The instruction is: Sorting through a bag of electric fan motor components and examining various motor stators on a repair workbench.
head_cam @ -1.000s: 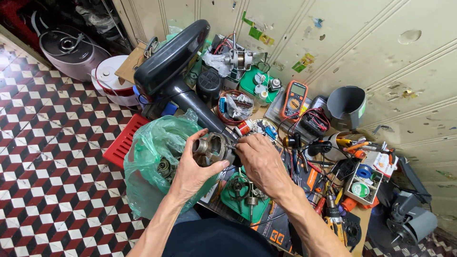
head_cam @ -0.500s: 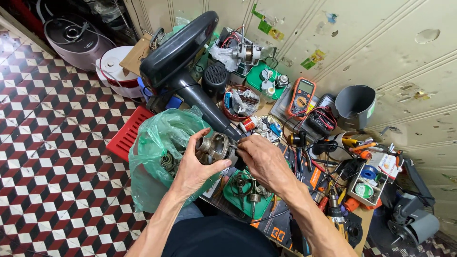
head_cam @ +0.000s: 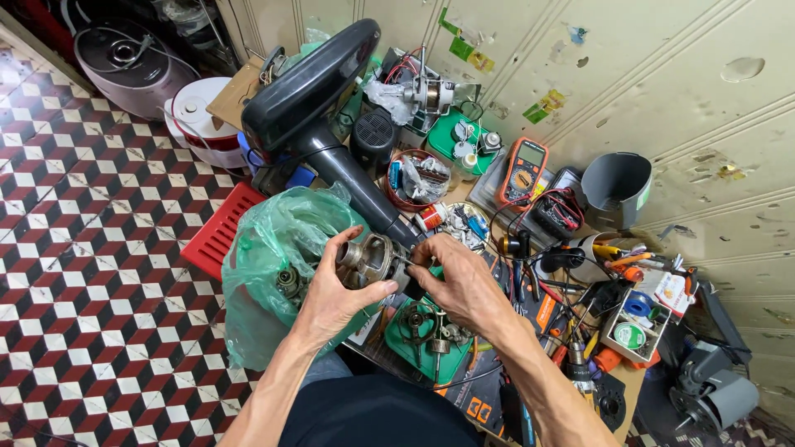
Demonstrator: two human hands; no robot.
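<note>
My left hand (head_cam: 331, 294) grips a round grey metal motor part (head_cam: 371, 259) from below and the side, held above my lap. My right hand (head_cam: 460, 281) meets it from the right, fingertips pinched at the part's right edge on something thin; what they pinch is too small to tell. Just below the hands a green tray (head_cam: 414, 335) holds a metal rotor and shaft. A green plastic bag (head_cam: 277, 265) with metal parts inside bulges to the left of my left hand.
A black fan stand (head_cam: 319, 91) leans across the back. An orange multimeter (head_cam: 522, 171), a grey cup (head_cam: 617, 189), a red crate (head_cam: 217, 236), white and pink cookers (head_cam: 195, 116) and several tools, wires and tape rolls crowd the low bench on the checkered floor (head_cam: 91, 290).
Both hands stay on the motor part with only slight shifts; the view has drifted a little.
</note>
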